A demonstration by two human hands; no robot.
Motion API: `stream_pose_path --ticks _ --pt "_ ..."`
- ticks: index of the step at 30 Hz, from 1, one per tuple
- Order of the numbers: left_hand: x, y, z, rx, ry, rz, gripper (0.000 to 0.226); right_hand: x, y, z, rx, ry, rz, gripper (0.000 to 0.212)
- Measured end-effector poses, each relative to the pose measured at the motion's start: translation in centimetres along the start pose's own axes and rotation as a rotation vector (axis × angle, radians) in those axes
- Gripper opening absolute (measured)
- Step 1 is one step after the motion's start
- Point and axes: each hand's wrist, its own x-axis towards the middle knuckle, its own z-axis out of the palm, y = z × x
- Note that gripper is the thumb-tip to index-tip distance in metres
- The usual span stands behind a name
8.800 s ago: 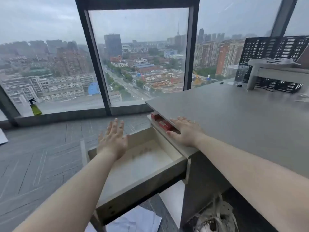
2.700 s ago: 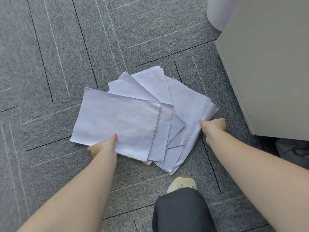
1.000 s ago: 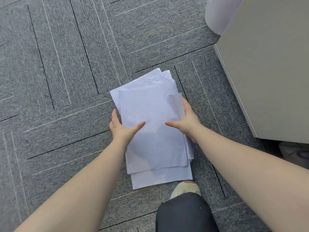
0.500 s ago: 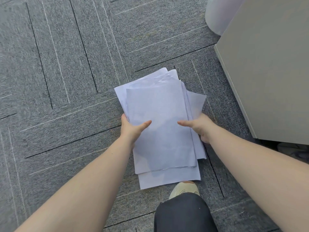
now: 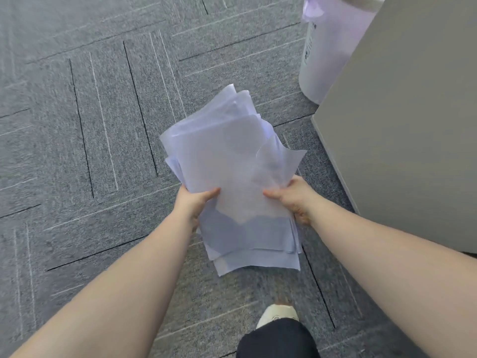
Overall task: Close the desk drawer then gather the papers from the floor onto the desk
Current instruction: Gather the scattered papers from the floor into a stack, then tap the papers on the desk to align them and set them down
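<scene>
So compared to half a second back, the papers (image 5: 232,182) have come up off the carpet and the whole stack is now lifted and tilted, far edge curling upward, where before it lay mostly flat on the floor with the hands just pinching its sides. Only one view here, the head cam looking straight down. The left hand (image 5: 192,202) is clamped on the left edge of the stack, thumb on top and fingers underneath, and the right hand (image 5: 294,200) grips the right edge the same way, so the two hands are apart with the sheets between them. The sheets are thin, floppy white paper, a bit see-through where they overlap, edges fanned out unevenly and one corner on the right flapping up loose. Can't count the sheets exactly, they're too bunched, but it's clearly several in a single stack. Below it all is grey carpet (image 5: 90,151), a rough woven texture in tiles with thin dark and pale lines running at angles. On the right stands the flat beige side panel of the desk (image 5: 402,130), smooth and matte, and just behind it one round white bin (image 5: 327,52) with a thin plastic liner. One pale shoe (image 5: 277,315) and a dark trouser knee (image 5: 277,342) show at the bottom edge
</scene>
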Motion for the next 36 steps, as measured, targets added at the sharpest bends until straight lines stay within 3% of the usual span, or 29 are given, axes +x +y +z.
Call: stream_pose_path --ticks 4,8,15,17,21,23,30,33,36 --pt "-2.4 7.9 0.0 -0.032 -0.008 0.153 0.063 -3.1 -7.5 -0.6 0.013 0.026 -0.151 0.031" --pt "-6.4 16.6 -0.4 -0.046 0.021 0.303 0.062 -7.4 -15.5 -0.8 0.001 0.076 -0.331 0.017" --pt "-17.0 30.4 -1.8 -0.121 -0.045 0.562 0.025 -17.6 -28.7 -1.9 -0.024 0.137 -0.57 0.018" --pt "-20.7 33.8 -1.9 -0.136 -0.078 0.636 0.032 -21.2 -31.8 -2.6 -0.02 0.159 -0.624 0.015" --pt "-29.2 39.7 -1.7 -0.171 -0.152 0.765 0.047 -28.7 -37.2 -5.1 0.013 0.209 -0.722 0.027" --pt "-33.5 42.2 -0.9 -0.196 -0.175 0.826 0.052 -33.0 -39.3 -7.0 0.037 0.228 -0.779 0.011" --pt "-49.3 47.1 4.8 -0.241 -0.381 1.045 0.049 -47.2 -43.4 -16.8 0.139 0.288 -0.979 0.007" --pt "-55.3 47.6 8.9 -0.254 -0.473 1.075 0.042 -52.4 -43.3 -22.1 0.185 0.347 -1.025 0.03" --pt "-60.5 47.4 13.6 -0.259 -0.563 1.122 0.039 -57.2 -42.0 -27.3 0.226 0.396 -1.063 0.026"
